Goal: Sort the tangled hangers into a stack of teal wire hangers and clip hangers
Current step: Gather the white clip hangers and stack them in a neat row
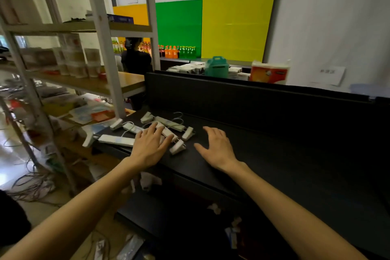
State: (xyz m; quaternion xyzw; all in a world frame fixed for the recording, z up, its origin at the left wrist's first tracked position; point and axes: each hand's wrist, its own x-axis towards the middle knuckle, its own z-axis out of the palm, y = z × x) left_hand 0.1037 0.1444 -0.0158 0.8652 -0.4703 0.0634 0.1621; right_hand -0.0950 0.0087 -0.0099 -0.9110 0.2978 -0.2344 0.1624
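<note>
- Clip hangers lie in a loose, overlapping pile at the left-centre of the frame, on the left end of the black table in front of you.
- The pile is made of pale bars with clips at their ends; one long bar lies at the table's left edge, and another bar lies farther back with a thin metal hook curving up behind it.
- A single clip sits at the near right edge of the pile, just beside your fingertips.
- Your left hand is flat and palm down with the fingers spread, resting on top of the pile's middle; it grips nothing that you can see.
- Your right hand is also palm down with the fingers spread, on bare table just right of the pile, near the clips but apart from them.
- Both forearms reach in from the lower edge of the frame.
- You cannot make out any teal wire hangers on the table.
- A metal shelf rack stands at the left of the frame, just beside the table's left end.
- A low black panel rises along the table's far edge.
</note>
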